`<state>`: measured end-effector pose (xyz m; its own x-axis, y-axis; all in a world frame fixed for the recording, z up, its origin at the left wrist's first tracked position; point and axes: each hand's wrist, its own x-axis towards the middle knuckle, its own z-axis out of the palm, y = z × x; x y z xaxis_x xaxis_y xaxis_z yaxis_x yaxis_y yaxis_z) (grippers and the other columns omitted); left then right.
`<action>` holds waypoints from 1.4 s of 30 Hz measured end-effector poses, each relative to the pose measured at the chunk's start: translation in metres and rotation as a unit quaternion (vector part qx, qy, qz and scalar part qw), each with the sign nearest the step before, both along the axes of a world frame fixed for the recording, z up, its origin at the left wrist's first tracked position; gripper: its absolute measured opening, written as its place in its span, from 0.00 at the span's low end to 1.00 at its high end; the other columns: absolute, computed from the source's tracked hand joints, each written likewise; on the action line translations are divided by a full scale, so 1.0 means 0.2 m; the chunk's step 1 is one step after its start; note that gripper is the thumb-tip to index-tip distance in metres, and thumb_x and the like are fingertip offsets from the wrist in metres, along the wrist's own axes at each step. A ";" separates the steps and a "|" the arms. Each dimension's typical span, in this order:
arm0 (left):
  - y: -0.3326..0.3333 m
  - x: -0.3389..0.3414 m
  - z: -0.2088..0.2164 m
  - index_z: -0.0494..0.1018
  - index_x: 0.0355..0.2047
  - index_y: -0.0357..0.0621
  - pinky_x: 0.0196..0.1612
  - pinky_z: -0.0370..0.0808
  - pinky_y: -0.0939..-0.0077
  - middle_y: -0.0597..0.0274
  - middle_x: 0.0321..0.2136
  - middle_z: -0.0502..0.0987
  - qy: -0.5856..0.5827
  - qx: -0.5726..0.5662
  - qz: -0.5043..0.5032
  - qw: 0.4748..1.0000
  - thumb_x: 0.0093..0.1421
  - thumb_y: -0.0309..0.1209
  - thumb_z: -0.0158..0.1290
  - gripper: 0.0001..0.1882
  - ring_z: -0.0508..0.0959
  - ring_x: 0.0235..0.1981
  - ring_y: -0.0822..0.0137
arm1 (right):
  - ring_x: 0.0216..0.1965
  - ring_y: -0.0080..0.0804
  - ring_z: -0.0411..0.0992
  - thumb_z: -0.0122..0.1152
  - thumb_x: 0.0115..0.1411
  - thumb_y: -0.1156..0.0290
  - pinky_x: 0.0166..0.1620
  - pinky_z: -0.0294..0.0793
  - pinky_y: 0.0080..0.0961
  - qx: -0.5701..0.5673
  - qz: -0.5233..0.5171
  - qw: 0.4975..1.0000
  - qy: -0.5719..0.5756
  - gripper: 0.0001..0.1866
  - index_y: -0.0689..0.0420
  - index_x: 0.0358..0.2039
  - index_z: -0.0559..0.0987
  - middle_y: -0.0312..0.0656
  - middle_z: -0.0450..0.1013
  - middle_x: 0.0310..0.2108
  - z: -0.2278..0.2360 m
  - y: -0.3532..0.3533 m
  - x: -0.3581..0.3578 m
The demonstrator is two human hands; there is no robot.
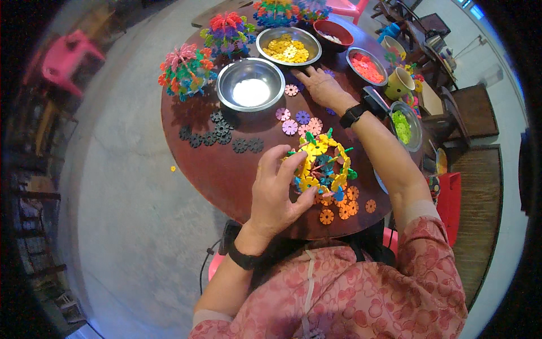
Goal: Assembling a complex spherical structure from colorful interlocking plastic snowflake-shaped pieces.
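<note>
My left hand (275,195) curls its fingers and thumb around the left side of a round openwork ball of interlocking plastic snowflake discs (313,181). Yellow discs make up most of it, with green, blue and pink ones among them. It rests near the front of the dark red round table (192,161). Farther off, my right hand (322,89) reaches out with its fingers apart, low over the table below the steel bowl of yellow discs (289,48). Purple discs (302,117) lie beside and partly under that hand. Loose pink discs (289,127) lie between it and the ball.
Black discs (209,138) lie at the left, orange discs (347,209) by the ball. A shiny steel bowl (251,85) stands near finished disc balls (186,70). Bowls of coral discs (367,66) and green discs (402,127) line the right edge. A pink chair (68,62) stands beyond.
</note>
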<state>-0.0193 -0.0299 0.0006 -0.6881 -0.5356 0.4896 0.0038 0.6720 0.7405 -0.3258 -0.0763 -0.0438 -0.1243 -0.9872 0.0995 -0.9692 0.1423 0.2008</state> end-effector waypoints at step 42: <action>0.05 -0.01 0.01 0.70 0.50 0.45 0.46 0.75 0.64 0.48 0.49 0.66 -0.002 -0.014 -0.072 0.997 0.42 0.31 0.64 0.31 0.73 0.47 0.50 | 0.61 0.45 0.61 0.51 0.55 0.80 0.52 0.71 0.42 0.124 0.157 0.973 -0.111 0.32 0.42 0.61 0.64 0.45 0.58 0.63 0.24 0.42 0.14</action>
